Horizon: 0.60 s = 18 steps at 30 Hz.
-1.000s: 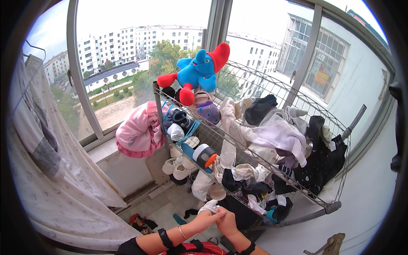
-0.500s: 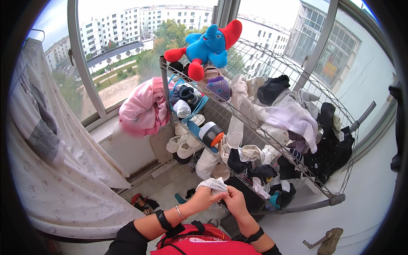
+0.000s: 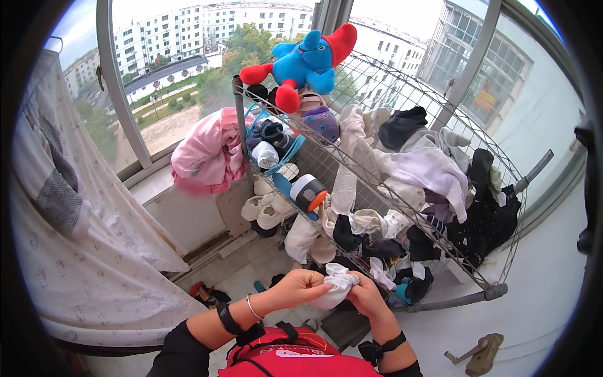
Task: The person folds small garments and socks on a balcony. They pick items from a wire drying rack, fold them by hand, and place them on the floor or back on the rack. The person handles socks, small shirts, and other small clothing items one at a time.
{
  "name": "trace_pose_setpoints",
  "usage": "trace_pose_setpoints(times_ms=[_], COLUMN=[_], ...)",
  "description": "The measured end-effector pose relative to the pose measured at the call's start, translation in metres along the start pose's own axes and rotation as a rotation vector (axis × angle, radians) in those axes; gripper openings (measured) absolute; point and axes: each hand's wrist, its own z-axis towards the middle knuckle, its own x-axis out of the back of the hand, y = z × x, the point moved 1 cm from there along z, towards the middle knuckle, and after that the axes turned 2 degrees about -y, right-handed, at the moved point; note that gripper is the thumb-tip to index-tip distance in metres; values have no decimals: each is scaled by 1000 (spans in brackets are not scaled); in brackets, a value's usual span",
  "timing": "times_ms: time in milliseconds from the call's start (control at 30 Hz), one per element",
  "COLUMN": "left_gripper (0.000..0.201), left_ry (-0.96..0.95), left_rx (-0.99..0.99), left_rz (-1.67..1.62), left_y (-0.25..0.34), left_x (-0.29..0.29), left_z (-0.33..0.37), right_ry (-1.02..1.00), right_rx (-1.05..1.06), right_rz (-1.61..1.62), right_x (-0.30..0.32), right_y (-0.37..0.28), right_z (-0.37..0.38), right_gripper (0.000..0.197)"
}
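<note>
In front of my red top, a small bunched white sock (image 3: 336, 286) is stretched between my hands. My left hand (image 3: 301, 289) pinches its left side, thumb and fingertips together against the fabric. At the opposite side, my right hand (image 3: 368, 295) grips what looks like the gathered cuff. Just beyond, the wire rack (image 3: 402, 220) has a lower shelf heaped with dark and light socks and a black garment (image 3: 493, 226). Pale clothes (image 3: 433, 163) lie draped over its upper part.
A blue and red plush toy (image 3: 308, 66) sits on the rack's top rim. Pink clothing (image 3: 210, 151) rests by the window at left, near a hanging pale curtain (image 3: 107, 257). White shoes (image 3: 270, 215) stand low behind the rack. A window crank (image 3: 480, 355) juts from the right wall.
The white sock has been turned and spread wider, with more of it showing between my hands. My hands have moved slightly apart, the right one to the right.
</note>
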Motion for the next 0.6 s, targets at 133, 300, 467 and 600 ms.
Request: trace_pose_setpoints(times_ms=[133,300,467,600], left_gripper=[36,56,73,44], left_ry=[258,252,77,188], left_rx=[218,123,89,96], left_rz=[-120,-455,83,-76], left_y=[-3,-20,-19,14], left_x=[11,10,-4,15], left_z=[7,14,15,23], right_ry=[-108,229,214,148], right_rx=[131,292,307,326], right_rz=[124,-15,-257,-203], right_x=[-3,-13,-25,-18], right_y=[-3,-6,-4,-15], right_z=[-6,-2,-2,-25], right_gripper=[31,16,23,37])
